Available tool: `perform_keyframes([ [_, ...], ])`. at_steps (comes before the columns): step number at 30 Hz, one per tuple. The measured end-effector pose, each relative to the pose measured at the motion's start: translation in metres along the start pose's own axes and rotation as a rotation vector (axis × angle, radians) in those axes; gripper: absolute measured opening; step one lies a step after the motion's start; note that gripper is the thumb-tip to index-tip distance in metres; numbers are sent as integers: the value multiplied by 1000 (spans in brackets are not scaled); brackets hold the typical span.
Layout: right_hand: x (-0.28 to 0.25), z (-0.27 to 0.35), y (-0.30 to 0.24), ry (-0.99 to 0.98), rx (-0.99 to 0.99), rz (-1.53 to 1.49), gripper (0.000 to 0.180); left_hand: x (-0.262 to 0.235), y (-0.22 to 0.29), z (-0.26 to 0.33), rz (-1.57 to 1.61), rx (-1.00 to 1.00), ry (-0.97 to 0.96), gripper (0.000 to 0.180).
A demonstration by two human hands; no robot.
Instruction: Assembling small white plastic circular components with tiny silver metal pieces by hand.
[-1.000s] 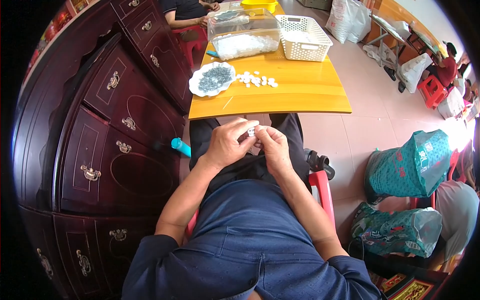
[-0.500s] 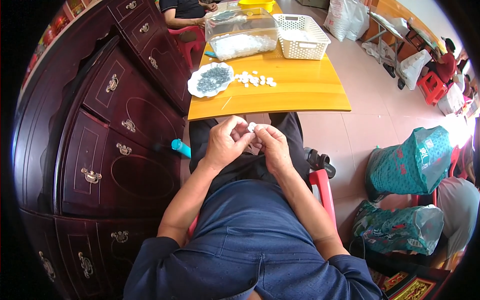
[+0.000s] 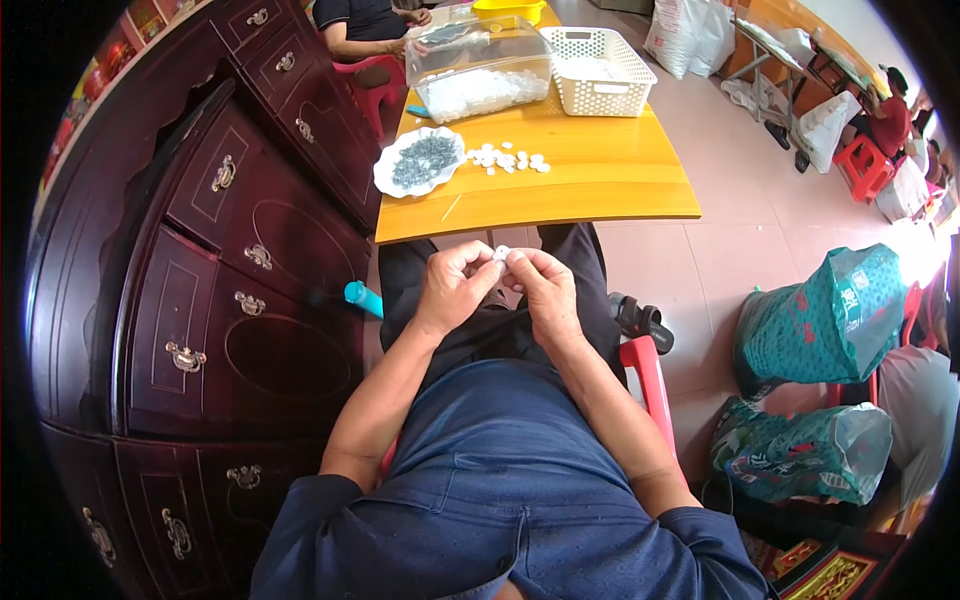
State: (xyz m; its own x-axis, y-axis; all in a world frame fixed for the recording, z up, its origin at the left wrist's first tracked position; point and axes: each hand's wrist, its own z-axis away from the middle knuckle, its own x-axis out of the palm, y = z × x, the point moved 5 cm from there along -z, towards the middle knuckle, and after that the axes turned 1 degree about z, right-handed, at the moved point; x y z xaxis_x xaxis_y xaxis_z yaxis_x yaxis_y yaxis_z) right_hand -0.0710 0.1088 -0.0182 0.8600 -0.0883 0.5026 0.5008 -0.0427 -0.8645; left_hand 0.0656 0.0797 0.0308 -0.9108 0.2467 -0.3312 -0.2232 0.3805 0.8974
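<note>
Over my lap, just short of the table's near edge, my left hand (image 3: 455, 287) and my right hand (image 3: 543, 292) meet at the fingertips. Both pinch one small round white plastic piece (image 3: 502, 254) between thumbs and forefingers. Its underside is hidden by the fingers. On the table (image 3: 580, 190) beyond lies a scatter of similar white round pieces (image 3: 508, 160). Left of them is a scalloped white dish (image 3: 384, 176) with many small dark grey-clear bits (image 3: 424, 162) in it. A thin pale stick (image 3: 452, 207) rests near the front edge.
A clear plastic bin (image 3: 480, 70) of white pieces and a cream perforated basket (image 3: 605, 97) stand farther back. Dark wooden cabinets (image 3: 230, 250) rise at left, beside a teal bottle (image 3: 363, 298). Teal bags (image 3: 820, 318) sit at right. Another person (image 3: 365, 30) sits beyond the table.
My left fingers have closed in more on the white piece, and its face has turned slightly. My hands otherwise stay in nearly the same place.
</note>
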Motion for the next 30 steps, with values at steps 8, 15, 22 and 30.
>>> perform_keyframes([
  [8, -3, -3, 0, -43, 5, 55, 18, -7, 4, 0, -101, 72, -43, 7],
  [15, 3, 0, 4, -142, 46, 78, 17, -19, 25, 4, -276, 172, -90, 34],
  [22, 6, 0, 5, -160, 75, -3, 17, -14, 26, 7, -236, 165, -49, 19],
  [30, 2, -2, 8, -105, -30, 81, 18, -13, 16, 6, -214, 107, 19, 12],
])
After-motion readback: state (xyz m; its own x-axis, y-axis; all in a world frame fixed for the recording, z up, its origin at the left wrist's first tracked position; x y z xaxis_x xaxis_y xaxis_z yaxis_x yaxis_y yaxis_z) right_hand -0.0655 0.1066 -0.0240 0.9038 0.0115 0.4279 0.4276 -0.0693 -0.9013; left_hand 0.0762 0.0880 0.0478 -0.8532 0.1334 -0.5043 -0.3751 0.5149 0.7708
